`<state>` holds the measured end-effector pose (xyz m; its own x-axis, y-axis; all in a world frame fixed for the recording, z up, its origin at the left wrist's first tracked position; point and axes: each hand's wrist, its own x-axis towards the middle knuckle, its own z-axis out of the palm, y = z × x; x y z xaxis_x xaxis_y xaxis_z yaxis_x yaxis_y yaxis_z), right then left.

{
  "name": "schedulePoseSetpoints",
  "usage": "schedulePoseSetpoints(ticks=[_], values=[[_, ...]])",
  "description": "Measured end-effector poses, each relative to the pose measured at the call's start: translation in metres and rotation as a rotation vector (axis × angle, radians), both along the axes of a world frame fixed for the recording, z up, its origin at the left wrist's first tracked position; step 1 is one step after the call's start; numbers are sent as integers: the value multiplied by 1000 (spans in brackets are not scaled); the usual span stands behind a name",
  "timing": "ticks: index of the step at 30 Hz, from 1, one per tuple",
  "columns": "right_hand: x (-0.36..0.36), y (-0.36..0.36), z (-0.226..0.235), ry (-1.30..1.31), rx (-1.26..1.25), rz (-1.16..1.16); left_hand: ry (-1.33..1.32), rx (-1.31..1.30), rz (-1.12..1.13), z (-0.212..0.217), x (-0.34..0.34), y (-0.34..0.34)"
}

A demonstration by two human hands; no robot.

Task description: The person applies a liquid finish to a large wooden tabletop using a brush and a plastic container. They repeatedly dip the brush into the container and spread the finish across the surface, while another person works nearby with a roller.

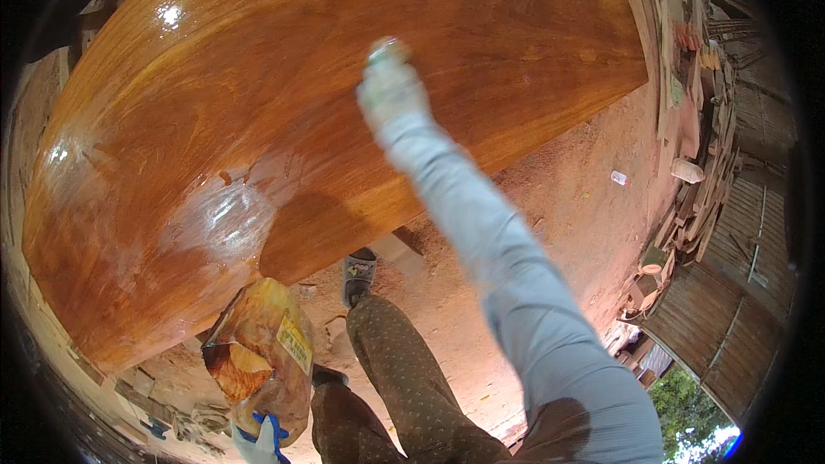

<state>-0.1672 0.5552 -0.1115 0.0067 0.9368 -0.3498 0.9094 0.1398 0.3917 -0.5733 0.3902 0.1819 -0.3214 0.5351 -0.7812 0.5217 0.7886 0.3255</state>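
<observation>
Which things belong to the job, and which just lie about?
Job:
- glossy wooden slab
- cut-open plastic jug, held by gloved left hand
- blurred item at gloved right hand

Lying about:
- small white object on the ground
- stacked wood scraps

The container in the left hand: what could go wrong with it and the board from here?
The container has a large hole in it, so if the left hand tips it, anything inside could spill; I can't tell how full it is.

The wooden board shines as if wet, and the right hand reaches far over it, so a dipping sleeve might smear it.

The ground looks dusty; kicked-up dirt might stick to the board.
</observation>
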Motion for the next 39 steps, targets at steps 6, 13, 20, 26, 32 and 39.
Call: schedulePoseSetpoints(ticks=[6, 13, 20, 26, 32, 39], values=[[-178, -27, -46, 1431, 64, -522, -21, 13, 29, -27, -27, -13], [54, -61, -71, 1817, 803, -1237, -167, 39, 150, -59, -80, -48], [-151, -52, -59, 803, 451, -876, -173, 24, 100, -77, -113, -70], [-353, -66, -66, 1397, 63, -614, -163, -15, 7, -101, -131, -86], [-136, -99, -63, 1837, 500, -1368, -160, 12, 298, -102, -142, -102], [-122, -102, -83, 722, 620, -711, -210, 45, 413, -109, -143, -110]])
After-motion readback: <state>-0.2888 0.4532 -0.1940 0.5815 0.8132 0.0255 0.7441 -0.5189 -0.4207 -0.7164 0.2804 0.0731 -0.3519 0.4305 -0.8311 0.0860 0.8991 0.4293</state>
